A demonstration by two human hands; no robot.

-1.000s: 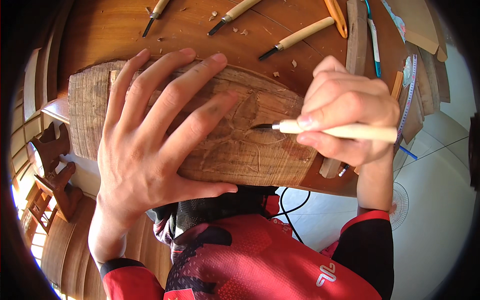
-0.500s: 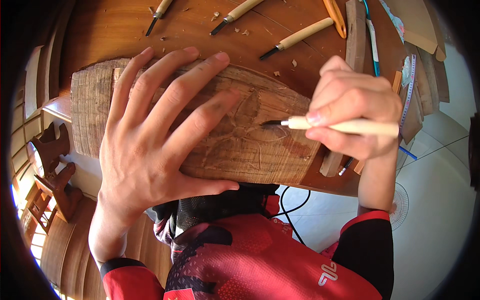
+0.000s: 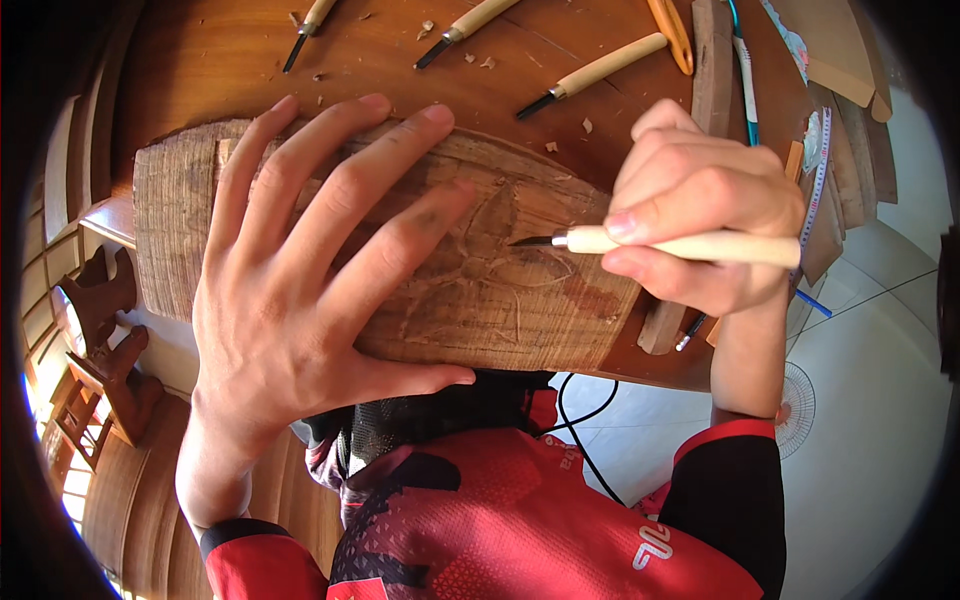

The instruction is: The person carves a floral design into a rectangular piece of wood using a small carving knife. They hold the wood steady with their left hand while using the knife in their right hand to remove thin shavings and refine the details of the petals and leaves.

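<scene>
A brown wooden board with a flower outline cut into it lies at the table's near edge. My left hand rests flat on its left half, fingers spread over the far edge and thumb along the near side. In my right hand is a wood carving knife with a pale wooden handle, pinched between thumb and fingers. Its dark blade points left, and the tip meets the board beside the carved petals. Part of the carving is hidden under my left fingers.
Beyond the board lie several carving tools with pale handles, among wood chips on the brown table. To the right are a wooden strip, a teal and white toothbrush and a measuring tape. A fan stands on the floor.
The knife and my right hand have shifted slightly left, bringing the blade tip closer to the flower's middle. My left hand stays on the board, which has moved slightly left.
</scene>
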